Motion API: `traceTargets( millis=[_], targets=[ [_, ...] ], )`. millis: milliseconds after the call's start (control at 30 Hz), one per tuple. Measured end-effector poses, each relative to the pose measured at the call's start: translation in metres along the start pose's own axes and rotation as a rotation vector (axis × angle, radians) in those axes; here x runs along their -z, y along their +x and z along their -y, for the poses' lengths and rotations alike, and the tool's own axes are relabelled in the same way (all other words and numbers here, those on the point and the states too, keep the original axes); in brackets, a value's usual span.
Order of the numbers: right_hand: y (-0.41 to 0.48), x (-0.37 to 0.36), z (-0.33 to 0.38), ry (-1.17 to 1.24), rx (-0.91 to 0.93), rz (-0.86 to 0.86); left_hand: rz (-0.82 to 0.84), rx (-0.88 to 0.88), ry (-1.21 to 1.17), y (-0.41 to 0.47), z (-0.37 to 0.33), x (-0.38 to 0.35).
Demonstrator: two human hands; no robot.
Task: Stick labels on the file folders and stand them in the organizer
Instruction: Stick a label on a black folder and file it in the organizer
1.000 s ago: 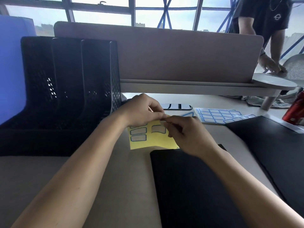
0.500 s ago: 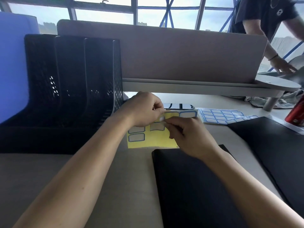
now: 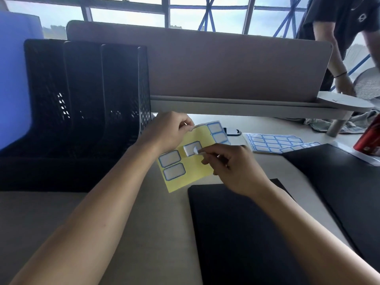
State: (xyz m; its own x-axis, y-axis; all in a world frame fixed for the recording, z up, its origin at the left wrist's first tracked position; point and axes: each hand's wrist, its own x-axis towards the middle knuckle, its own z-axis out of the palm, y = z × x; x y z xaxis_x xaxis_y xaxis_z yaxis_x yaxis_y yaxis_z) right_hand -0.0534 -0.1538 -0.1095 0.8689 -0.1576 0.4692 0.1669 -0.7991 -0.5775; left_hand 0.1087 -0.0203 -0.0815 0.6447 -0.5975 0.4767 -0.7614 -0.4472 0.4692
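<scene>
A yellow label sheet with several blue-bordered white labels is lifted above the desk. My left hand pinches its top edge. My right hand pinches the curled corner of one label in the sheet's middle. A black file folder lies flat just below my right hand. A second black folder lies to the right. The black mesh organizer stands at the left with nothing visible in its slots.
More label sheets and a phone lie behind the hands. A red can stands at the right edge. A grey divider panel runs along the back. Another person stands behind it at the far right.
The yellow sheet has been raised and tilted, so more of it shows. My right hand has shifted right and now pulls up a label's corner.
</scene>
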Motion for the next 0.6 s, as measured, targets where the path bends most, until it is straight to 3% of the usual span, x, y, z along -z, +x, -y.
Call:
traceTargets(
  millis=[200, 267, 367, 467, 600],
  targets=[
    [0.001, -0.001, -0.007, 0.031, -0.107, 0.014, 0.145, -0.028, 0.352, -0.003, 0.024, -0.027],
    [0.001, -0.001, -0.01, 0.025, -0.121, 0.019, 0.134, -0.021, 0.367, -0.005, 0.024, -0.03],
    [0.002, 0.003, -0.01, 0.061, -0.126, 0.009, 0.122, 0.101, 0.038, -0.004, 0.006, -0.021],
    [0.002, 0.006, -0.007, 0.112, -0.125, 0.0, 0.28, 0.284, -0.348, -0.008, -0.022, -0.005],
    [0.001, 0.009, -0.011, 0.155, -0.111, 0.0, 0.405, 0.347, -0.545, -0.02, -0.032, 0.003]
  ],
)
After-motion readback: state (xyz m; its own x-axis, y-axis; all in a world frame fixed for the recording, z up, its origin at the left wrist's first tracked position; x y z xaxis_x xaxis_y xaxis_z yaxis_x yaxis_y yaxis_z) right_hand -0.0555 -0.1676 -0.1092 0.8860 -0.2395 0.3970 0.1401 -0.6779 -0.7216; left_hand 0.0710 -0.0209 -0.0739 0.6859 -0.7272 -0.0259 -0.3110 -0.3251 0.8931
